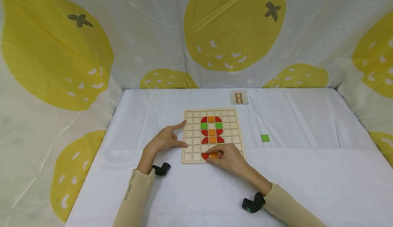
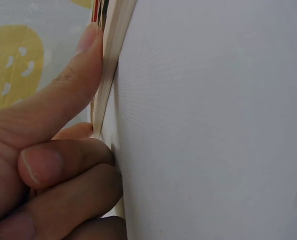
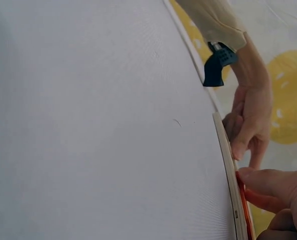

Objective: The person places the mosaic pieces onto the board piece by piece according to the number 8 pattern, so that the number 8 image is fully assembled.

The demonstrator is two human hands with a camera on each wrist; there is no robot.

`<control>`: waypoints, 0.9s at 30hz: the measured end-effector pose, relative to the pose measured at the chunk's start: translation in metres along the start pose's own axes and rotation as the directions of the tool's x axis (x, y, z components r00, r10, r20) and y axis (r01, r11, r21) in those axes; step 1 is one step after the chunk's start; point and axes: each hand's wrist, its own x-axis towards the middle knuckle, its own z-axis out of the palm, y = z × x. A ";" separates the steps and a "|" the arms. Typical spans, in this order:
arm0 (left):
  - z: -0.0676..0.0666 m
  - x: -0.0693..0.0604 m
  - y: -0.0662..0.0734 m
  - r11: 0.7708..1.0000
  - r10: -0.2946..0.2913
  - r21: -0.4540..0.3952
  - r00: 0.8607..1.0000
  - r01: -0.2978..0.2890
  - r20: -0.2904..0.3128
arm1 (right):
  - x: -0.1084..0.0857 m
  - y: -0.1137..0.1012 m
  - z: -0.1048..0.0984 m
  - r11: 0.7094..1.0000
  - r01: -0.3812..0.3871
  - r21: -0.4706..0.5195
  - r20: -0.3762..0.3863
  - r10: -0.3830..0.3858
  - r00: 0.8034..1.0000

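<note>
A square wooden grid board (image 1: 188, 157) lies on the white table. My left hand (image 1: 164, 139) touches its left edge with outstretched thumb and index finger; the left wrist view shows the other fingers folded in beside the board's rim (image 2: 111, 65). Over the bottom row, my right hand (image 1: 230, 158) pinches a red quarter-circle tile (image 1: 204, 156) between thumb and index finger, at or in a cell. Right of it is an orange square tile (image 1: 214, 155), partly covered by the fingers. Red, orange and green tiles (image 1: 204, 126) fill cells higher up; my right hand hides part of the lower rows.
A loose green square tile (image 1: 265, 138) lies on the table to the right of the board. Behind the board is a small pattern card (image 1: 238, 97) printed with a similar coloured figure. Lemon-print cloth (image 1: 234, 26) hangs around the table's back and sides.
</note>
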 end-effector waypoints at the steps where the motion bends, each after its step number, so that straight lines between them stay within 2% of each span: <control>1: 0.000 0.000 0.000 1.000 -0.001 -0.001 1.000 0.001 0.001 | 0.000 0.000 0.000 1.000 0.001 -0.007 -0.004 -0.001 1.000; 7: 0.000 0.000 0.000 1.000 -0.006 -0.007 1.000 0.006 0.000 | 0.002 -0.002 0.001 1.000 0.004 -0.021 -0.028 -0.005 1.000; 27: 0.000 0.001 -0.001 1.000 -0.008 -0.011 1.000 0.008 0.007 | 0.001 -0.003 -0.001 0.998 -0.055 -0.017 -0.026 0.055 0.998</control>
